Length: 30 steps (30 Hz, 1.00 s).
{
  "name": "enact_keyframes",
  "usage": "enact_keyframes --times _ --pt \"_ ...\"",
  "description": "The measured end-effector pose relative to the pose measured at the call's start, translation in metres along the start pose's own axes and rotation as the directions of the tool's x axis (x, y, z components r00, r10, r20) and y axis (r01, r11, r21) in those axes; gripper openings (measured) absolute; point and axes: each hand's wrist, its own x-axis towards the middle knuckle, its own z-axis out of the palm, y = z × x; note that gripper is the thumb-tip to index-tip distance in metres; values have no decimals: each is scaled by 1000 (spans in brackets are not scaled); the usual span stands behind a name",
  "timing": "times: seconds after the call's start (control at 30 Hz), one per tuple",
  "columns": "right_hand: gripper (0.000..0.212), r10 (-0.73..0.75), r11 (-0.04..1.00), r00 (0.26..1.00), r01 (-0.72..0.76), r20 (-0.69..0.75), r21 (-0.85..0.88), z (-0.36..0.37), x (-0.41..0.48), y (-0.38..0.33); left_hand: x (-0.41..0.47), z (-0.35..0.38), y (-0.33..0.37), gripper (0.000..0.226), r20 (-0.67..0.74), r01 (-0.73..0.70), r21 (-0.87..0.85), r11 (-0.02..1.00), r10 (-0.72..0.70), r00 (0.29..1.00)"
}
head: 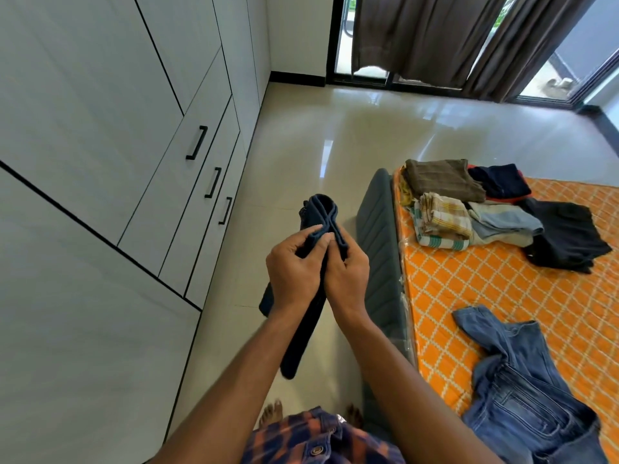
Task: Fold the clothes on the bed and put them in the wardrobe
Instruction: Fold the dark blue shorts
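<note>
Wardrobe (100,128) on my left, doors closed. My left hand (294,276) gripped the folded navy garment (321,212), held up over the floor; right hand (346,276) pinched its other side. I judged it best to keep layers squeezed flat & edges aligned so nothing slipped. Bed (469,296) to the right w/ jeans (522,380) unfolded on it.

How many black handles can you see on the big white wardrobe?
3: top handle, middle handle, lowest handle, lined up on the wardrobe drawers. More could be out of view.
</note>
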Motion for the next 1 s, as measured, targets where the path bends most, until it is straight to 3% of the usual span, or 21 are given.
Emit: enact_keyframes --times 0.2,0.33,0.4,0.5,0.57,0.63,0.73,0.8,0.87,0.93,1.0 --pt "31 93 985 995 -86 -40 147 5 -4 -4 0 -10 -3 23 53 -7 15 1000 6 999" --pt "31 78 967 996 -86 42 240 8 -14 -14 -6 -11 6 21 99 56 -50 997 -51 994" --pt "27 45 971 996 -61 73 232 6 -16 -14 -4 -12 10 31 237 156 -145 977 -119 964" --pt "36 3 997 998 -9 69 82 -6 -9 -6 0 -19 9 49 500 350 -314 883 -160 851" --pt "31 -24 1000 997 23 68 14 -17 -4 -3 4 -23 8 43 563 396 -340 853 -153 812" --pt "24 -8 999 996 5 92 32 -29 0 -5 9 -29 1 27 518 350 -301 887 -157 841" --pt "25 90 981 954 -134 287 138 -54 3 -11 24 -42 -27 46 438 245 -123 962 -169 883" --pt "26 121 942 888 -244 444 231 -72 0 -12 32 -56 -42 71 544 296 -106 949 -194 816" --pt "28 142 908 831 -325 538 263 -85 -4 -11 38 -66 -48 78 689 368 -139 919 -177 703" --pt "30 151 894 819 -352 554 277 -95 -10 -7 34 -67 -44 65 802 381 -128 916 -131 583" --pt "27 170 898 852 -341 494 279 -105 -14 -2 25 -60 -37 45 810 361 -117 925 -122 574"
